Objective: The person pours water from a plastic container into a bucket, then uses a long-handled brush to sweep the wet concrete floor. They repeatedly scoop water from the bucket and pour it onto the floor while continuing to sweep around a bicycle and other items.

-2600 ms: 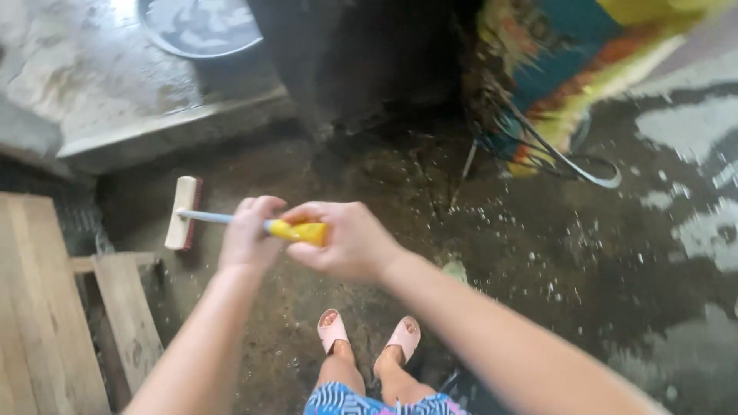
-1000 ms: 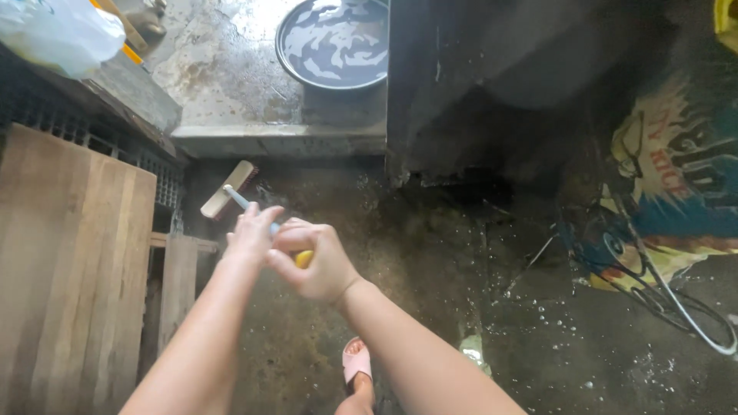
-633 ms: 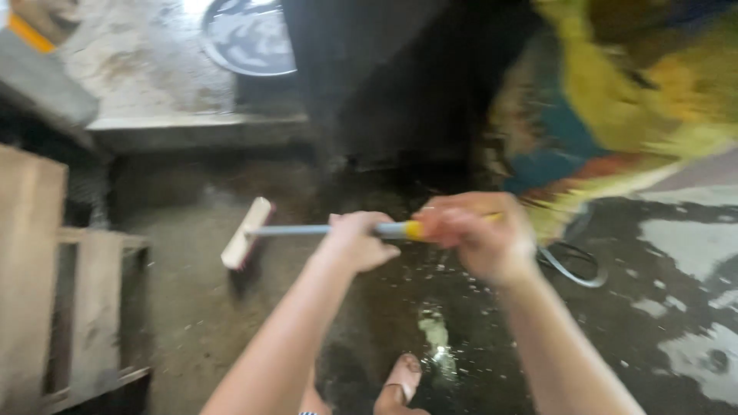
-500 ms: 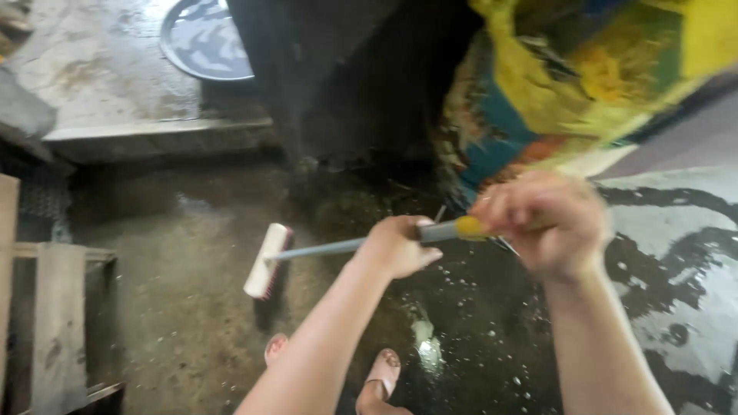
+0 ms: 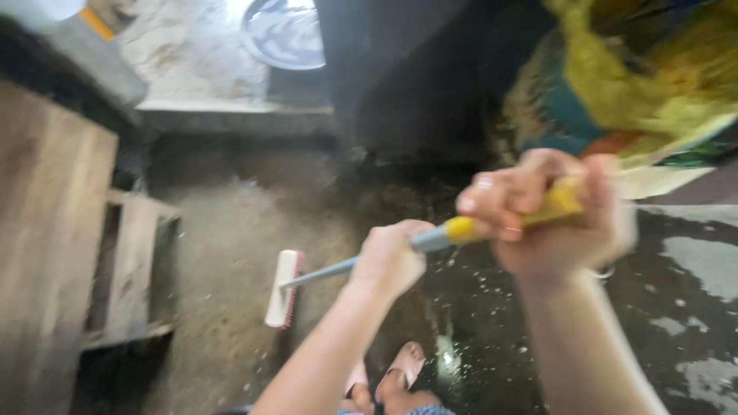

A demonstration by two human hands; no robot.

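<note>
Scrub brush [image 5: 283,288] with a pale wooden head and pink bristles stands on the wet concrete floor [image 5: 231,230], a little in front of the person's feet. Its grey pole [image 5: 323,271] rises toward the person and ends in a yellow grip [image 5: 557,204]. The left hand [image 5: 390,257] is closed around the grey part of the pole, lower down. The right hand [image 5: 550,215] is closed around the yellow grip, higher and nearer to the camera. Both hands are well apart along the pole. A pink sandal [image 5: 406,363] shows just under the left forearm. At the left side stands a wooden pallet [image 5: 115,269]. Beyond a concrete step [image 5: 231,115] lies a round dark basin [image 5: 284,34]. At the top right hangs a colourful yellow and blue sack [image 5: 638,77], blurred.
</note>
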